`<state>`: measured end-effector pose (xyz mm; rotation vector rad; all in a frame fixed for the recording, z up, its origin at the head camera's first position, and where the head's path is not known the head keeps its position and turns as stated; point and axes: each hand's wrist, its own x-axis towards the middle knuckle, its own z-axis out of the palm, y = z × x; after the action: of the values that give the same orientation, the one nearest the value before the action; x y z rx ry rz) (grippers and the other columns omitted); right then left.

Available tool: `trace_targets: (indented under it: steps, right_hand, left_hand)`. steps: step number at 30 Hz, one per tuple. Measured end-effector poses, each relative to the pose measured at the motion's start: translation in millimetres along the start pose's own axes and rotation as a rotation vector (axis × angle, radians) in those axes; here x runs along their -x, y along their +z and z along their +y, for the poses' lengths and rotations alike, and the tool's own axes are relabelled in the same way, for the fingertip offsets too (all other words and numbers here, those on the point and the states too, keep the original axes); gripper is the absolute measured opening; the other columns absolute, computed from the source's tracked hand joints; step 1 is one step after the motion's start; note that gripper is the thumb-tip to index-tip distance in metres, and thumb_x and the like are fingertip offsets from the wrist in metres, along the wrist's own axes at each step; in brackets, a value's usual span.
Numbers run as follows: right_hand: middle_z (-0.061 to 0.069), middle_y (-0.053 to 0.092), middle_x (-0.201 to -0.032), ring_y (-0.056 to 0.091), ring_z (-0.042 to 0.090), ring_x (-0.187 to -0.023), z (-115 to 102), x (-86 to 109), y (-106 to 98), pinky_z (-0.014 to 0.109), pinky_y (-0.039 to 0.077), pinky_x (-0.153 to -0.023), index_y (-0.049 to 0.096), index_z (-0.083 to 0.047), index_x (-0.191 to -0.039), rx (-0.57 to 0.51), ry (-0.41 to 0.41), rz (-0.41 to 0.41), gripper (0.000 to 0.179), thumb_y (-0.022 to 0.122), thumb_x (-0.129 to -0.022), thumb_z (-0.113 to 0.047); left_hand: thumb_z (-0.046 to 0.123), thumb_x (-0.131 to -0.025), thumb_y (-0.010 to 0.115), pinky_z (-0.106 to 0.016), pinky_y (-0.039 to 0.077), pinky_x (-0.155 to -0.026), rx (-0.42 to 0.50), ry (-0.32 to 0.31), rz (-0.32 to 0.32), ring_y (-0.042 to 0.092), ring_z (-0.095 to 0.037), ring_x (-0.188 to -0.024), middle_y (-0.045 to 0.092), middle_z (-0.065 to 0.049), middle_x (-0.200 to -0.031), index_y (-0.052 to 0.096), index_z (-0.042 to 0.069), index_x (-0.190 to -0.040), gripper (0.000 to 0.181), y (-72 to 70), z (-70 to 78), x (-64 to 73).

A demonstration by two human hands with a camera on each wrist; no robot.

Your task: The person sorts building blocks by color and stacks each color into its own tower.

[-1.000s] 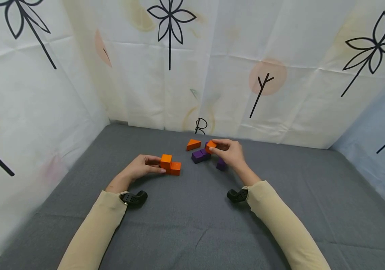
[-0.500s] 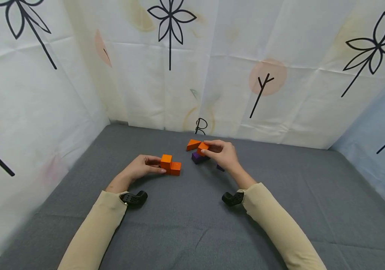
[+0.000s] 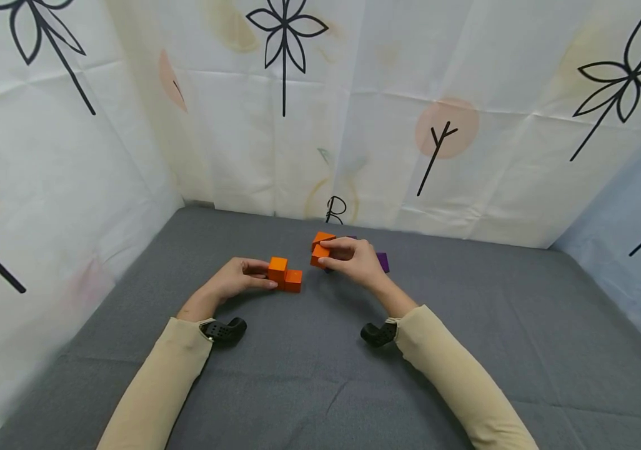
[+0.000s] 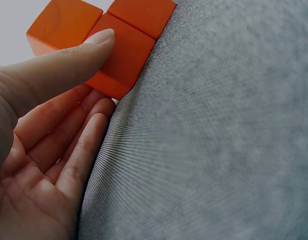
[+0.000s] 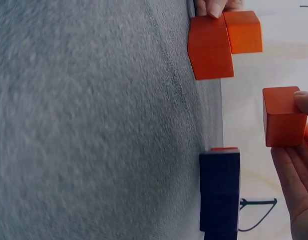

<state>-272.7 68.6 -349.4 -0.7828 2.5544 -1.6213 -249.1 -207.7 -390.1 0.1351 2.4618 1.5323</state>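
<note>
My right hand (image 3: pixel 357 260), narrowly pinching an orange cube (image 3: pixel 320 255) mid-frame, has moved left, nearer the stepped orange stack (image 3: pixel 282 276), placing apparently pending.

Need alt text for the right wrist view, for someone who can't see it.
Right hand holding an orange cube above gray cloth. Left hand grips an L-shaped group of orange blocks; dark purple blocks rest on the cloth.

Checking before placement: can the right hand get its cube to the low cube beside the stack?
Likely yes: nothing shows between the held cube in the right hand and the low cube, whose top is bare; the left hand pinches the stack from the left.
</note>
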Motion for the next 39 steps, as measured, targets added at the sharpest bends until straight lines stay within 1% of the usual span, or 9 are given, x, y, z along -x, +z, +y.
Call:
trace_targets:
  steps: [4, 10, 17, 26, 33, 39]
  right_hand:
    - [0.018, 0.066, -0.117, 0.067, 0.029, -0.104, -0.5, -0.9, 4.3, 0.033, 0.055, -0.085, 0.067, -0.001, -0.12, 0.01, -0.021, -0.032, 0.036, 0.073, -0.085, -0.008]
    - [0.018, 0.066, -0.119, 0.066, 0.029, -0.106, -2.1, -2.0, 10.3, 0.036, 0.054, -0.088, 0.066, 0.001, -0.12, -0.012, -0.066, -0.086, 0.036, 0.072, -0.085, -0.006]
    - [0.019, 0.066, -0.119, 0.066, 0.029, -0.107, -5.8, -1.2, 17.6, 0.035, 0.053, -0.09, 0.065, 0.002, -0.121, -0.019, -0.066, -0.131, 0.037, 0.071, -0.086, -0.006]
    - [0.02, 0.065, -0.119, 0.065, 0.03, -0.108, -4.6, -2.3, 27.1, 0.033, 0.053, -0.09, 0.064, 0.003, -0.122, -0.007, -0.072, -0.158, 0.037, 0.07, -0.086, -0.007]
    - [0.018, 0.065, -0.119, 0.065, 0.028, -0.109, -4.7, -2.5, 32.5, 0.031, 0.053, -0.091, 0.065, 0.0, -0.121, -0.008, -0.065, -0.159, 0.036, 0.071, -0.086, -0.008]
    - [0.018, 0.065, -0.119, 0.064, 0.029, -0.111, -5.6, -3.6, 35.5, 0.034, 0.052, -0.093, 0.065, 0.0, -0.121, -0.009, -0.056, -0.171, 0.036, 0.07, -0.086, -0.007]
  left_hand:
    - [0.02, -0.081, 0.078, -0.047, 0.043, -0.103, -0.009, 0.006, -0.001, 0.055, -0.031, -0.121, 0.058, -0.018, -0.132, 0.056, 0.0, -0.132, 0.059, -0.2, 0.4, -0.5]
    - [0.021, -0.081, 0.078, -0.047, 0.043, -0.102, -0.011, 0.011, -0.001, 0.057, -0.03, -0.119, 0.059, -0.018, -0.131, 0.057, 0.0, -0.132, 0.058, -0.4, 1.7, 0.4]
    - [0.022, -0.082, 0.077, -0.047, 0.042, -0.103, -0.006, 0.012, -0.013, 0.057, -0.03, -0.119, 0.059, -0.017, -0.131, 0.056, 0.001, -0.133, 0.059, -0.5, 0.4, -0.5]
    - [0.022, -0.082, 0.077, -0.047, 0.043, -0.102, -0.013, 0.016, -0.008, 0.058, -0.029, -0.116, 0.061, -0.018, -0.129, 0.057, 0.001, -0.131, 0.058, -0.4, 1.1, 0.8]
    - [0.02, -0.082, 0.077, -0.048, 0.043, -0.103, 0.0, 0.027, -0.011, 0.059, -0.029, -0.116, 0.061, -0.017, -0.128, 0.059, 0.001, -0.13, 0.056, 0.5, 0.1, 0.7]
    - [0.02, -0.081, 0.078, -0.048, 0.042, -0.103, 0.001, 0.021, -0.008, 0.059, -0.029, -0.117, 0.061, -0.018, -0.129, 0.059, 0.001, -0.13, 0.055, 0.2, 0.4, 0.5]
